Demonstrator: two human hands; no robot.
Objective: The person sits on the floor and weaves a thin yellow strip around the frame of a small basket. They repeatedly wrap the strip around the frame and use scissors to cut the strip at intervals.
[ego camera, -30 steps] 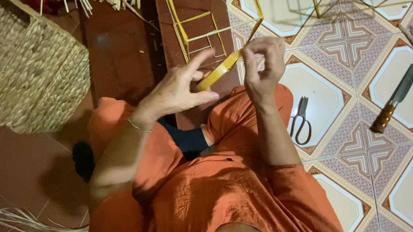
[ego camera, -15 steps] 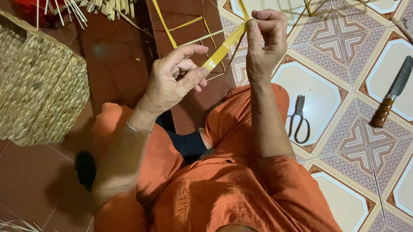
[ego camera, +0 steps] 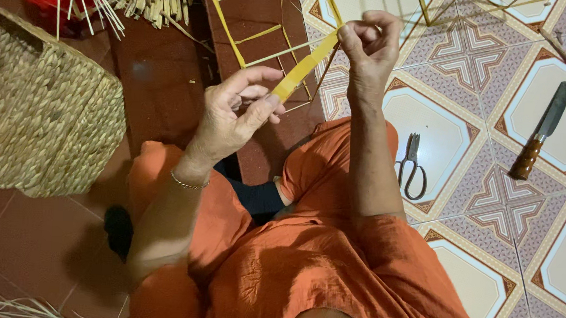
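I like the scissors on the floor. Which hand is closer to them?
Right. The right hand is up above the scissors, pinching the yellow strip. The left hand is farther off, across the orange lap.

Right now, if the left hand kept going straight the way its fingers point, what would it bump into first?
Probably the yellow strip that the left hand already touches; beyond it, the thin yellow frame on the floor. Depth is hard to judge from above.
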